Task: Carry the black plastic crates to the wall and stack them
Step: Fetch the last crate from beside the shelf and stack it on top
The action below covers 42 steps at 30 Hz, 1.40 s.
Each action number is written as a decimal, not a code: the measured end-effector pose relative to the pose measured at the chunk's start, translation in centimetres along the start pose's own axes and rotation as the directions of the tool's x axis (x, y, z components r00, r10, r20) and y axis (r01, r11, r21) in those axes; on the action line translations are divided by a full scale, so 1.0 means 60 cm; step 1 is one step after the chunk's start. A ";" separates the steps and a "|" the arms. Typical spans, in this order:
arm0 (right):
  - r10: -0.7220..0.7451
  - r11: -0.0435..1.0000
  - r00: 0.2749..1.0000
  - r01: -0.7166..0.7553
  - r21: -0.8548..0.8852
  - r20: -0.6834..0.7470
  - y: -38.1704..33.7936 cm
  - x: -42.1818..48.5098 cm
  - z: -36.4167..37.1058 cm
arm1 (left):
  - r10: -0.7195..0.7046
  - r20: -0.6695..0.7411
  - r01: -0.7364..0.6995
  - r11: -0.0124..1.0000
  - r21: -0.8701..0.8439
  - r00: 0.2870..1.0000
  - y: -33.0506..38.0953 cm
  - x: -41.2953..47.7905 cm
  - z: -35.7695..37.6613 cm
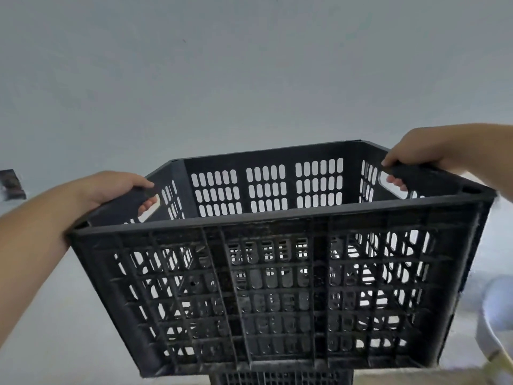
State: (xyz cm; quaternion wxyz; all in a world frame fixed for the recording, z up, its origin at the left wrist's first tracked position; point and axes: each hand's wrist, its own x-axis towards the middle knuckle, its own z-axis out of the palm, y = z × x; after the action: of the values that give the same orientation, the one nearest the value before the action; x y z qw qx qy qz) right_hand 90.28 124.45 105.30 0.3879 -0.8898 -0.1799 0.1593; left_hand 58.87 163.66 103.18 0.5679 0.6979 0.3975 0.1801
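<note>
Gripping black crate (277, 287) handles (both sides): left hand (116, 190), right hand (416, 154).

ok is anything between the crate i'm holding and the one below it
Nothing visible does. The left hand and right hand grip the held crate at its handles, over the lower crate; the gap between them is hidden.

Arms outstretched, left hand (111, 190) and right hand (416, 154) grip the crate (266, 287), fingers (148, 202) apparently curled under.
</note>
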 end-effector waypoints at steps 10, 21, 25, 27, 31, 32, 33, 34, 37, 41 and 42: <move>0.048 0.999 0.997 -0.048 -0.002 -0.059 -0.071 0.166 0.051 | -0.024 0.036 0.021 0.997 0.077 0.999 0.050 0.216 -0.015; 0.067 0.998 0.994 -0.068 -0.015 -0.090 -0.069 0.308 0.072 | -0.026 -0.002 0.026 0.993 0.113 1.000 0.062 0.342 0.050; 0.079 0.996 0.993 -0.081 -0.022 -0.085 -0.074 0.343 0.071 | -0.046 -0.026 0.048 0.994 0.103 0.999 0.070 0.367 0.065; 0.071 0.997 0.995 -0.073 -0.022 -0.072 -0.075 0.358 0.074 | -0.062 -0.036 0.066 0.993 0.101 0.997 0.068 0.381 0.069; 0.057 0.998 0.997 -0.058 -0.031 -0.042 -0.071 0.387 0.090 | -0.065 -0.073 0.074 0.988 0.134 0.995 0.056 0.407 0.072; 0.056 0.998 0.998 -0.058 -0.034 -0.038 -0.070 0.395 0.094 | -0.068 -0.075 0.078 0.987 0.137 0.995 0.052 0.414 0.072; 0.060 0.997 0.998 -0.061 -0.038 -0.035 -0.071 0.401 0.097 | -0.072 -0.073 0.082 0.987 0.136 0.995 0.049 0.418 0.071; 0.064 0.997 0.997 -0.066 -0.046 -0.035 -0.071 0.407 0.099 | -0.073 -0.074 0.082 0.989 0.123 0.995 0.048 0.423 0.071; 0.084 0.996 0.996 -0.086 -0.035 -0.036 -0.070 0.419 0.103 | -0.065 -0.082 0.075 0.989 0.124 0.995 0.044 0.433 0.072; 0.070 0.997 0.997 -0.071 -0.031 -0.043 -0.064 0.416 0.107 | -0.032 -0.085 0.046 0.986 0.158 0.996 0.043 0.431 0.076; 0.058 0.997 0.997 -0.061 -0.053 -0.046 -0.065 0.410 0.109 | -0.028 -0.083 0.041 0.986 0.164 0.996 0.042 0.429 0.075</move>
State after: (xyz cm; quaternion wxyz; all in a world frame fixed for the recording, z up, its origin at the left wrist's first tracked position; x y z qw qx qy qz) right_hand 108.51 141.98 100.44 0.3627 -0.9083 -0.1489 0.1460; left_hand 78.87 180.19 99.06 0.4946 0.7277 0.4458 0.1646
